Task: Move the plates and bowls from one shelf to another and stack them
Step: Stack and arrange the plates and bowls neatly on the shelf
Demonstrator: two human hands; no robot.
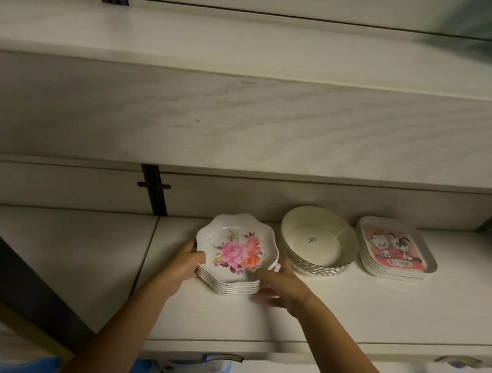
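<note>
Stack of scalloped floral plates (237, 255) sits on the lower shelf (348, 303), left of centre, with a stack of cream bowls (318, 246) just beside it at 3 o'clock and a stack of cartoon trays (395, 253) further right. Left hand (184, 267) cups the plate stack at its 8 o'clock edge, thumb over the top rim, fingers out of sight underneath. Right hand (284, 290) is at the 4 o'clock edge, thumb on the top plate's rim, fingers (266, 298) loosely curled low by the stack base; contact there, cannot tell. Plates look like thin melamine: light, stiff, glossy, so likely slippery and prone to sliding off each other. Best hold: both hands under the bottom plate at opposite sides, thumbs clamping the top, kept level. Upper shelf (256, 53) is mostly bare.
</note>
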